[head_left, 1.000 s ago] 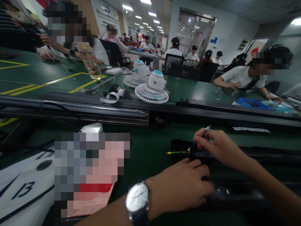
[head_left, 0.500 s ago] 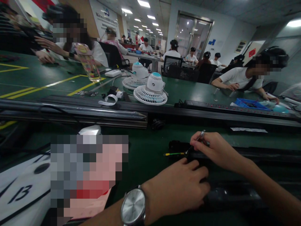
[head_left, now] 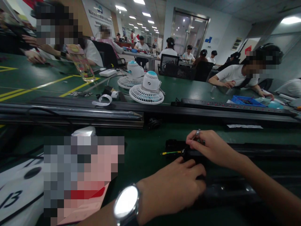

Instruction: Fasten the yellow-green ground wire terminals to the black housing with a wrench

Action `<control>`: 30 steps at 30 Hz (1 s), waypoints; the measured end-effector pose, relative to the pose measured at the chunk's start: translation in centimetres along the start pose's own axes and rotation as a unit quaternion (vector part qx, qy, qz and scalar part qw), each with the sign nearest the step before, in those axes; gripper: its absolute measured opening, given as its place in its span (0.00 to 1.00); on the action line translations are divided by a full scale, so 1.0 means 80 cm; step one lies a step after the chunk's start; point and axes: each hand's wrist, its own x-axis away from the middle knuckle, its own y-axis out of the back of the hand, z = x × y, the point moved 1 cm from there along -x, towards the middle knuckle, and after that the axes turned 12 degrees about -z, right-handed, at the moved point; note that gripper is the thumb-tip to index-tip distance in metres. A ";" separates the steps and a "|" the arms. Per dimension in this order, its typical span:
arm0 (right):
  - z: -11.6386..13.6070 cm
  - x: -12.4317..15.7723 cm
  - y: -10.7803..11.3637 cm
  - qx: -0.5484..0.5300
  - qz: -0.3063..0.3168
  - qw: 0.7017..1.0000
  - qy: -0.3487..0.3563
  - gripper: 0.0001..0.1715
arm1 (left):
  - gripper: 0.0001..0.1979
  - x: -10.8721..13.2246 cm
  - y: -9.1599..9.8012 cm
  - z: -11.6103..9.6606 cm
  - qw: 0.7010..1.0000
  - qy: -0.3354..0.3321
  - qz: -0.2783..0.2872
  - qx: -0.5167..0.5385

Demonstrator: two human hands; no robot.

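A slim, metal-looking tool (head_left: 188, 146) is pinched in my right hand (head_left: 213, 146), its thin end pointing down to a yellow-green wire (head_left: 172, 153). The wire ends in a small ring-shaped terminal and sticks out to the left beside a long black housing (head_left: 254, 149). The tool's exact kind is too small to tell. My left hand (head_left: 171, 185), wearing a silver watch (head_left: 126, 201), lies just below the wire with its fingers bent. Its fingertips are tucked out of sight at the black housing, so what they grip is hidden.
Long black and metallic bars (head_left: 105, 114) cross the table behind my hands. Two white fans (head_left: 147, 91) and a bottle (head_left: 82, 66) stand beyond. A blue tray (head_left: 249, 101) sits far right by a co-worker. A pink sheet (head_left: 94, 204) and white numbered board (head_left: 18, 185) lie left.
The whole view has shifted slightly, so everything sits a little further left. Both hands keep nearly the same pose around the wire, with the tool still pinched.
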 end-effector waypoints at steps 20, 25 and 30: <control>-0.002 0.001 -0.003 0.001 -0.010 1.000 0.005 0.07 | 0.03 0.001 -0.005 -0.004 0.999 -0.007 -0.023 -0.036; -0.002 0.002 -0.005 0.005 -0.007 1.000 -0.005 0.08 | 0.04 0.002 -0.006 -0.004 0.999 -0.007 -0.023 -0.046; -0.004 0.001 -0.007 0.008 -0.009 1.000 -0.004 0.08 | 0.10 0.002 -0.009 -0.004 0.997 -0.010 -0.028 -0.073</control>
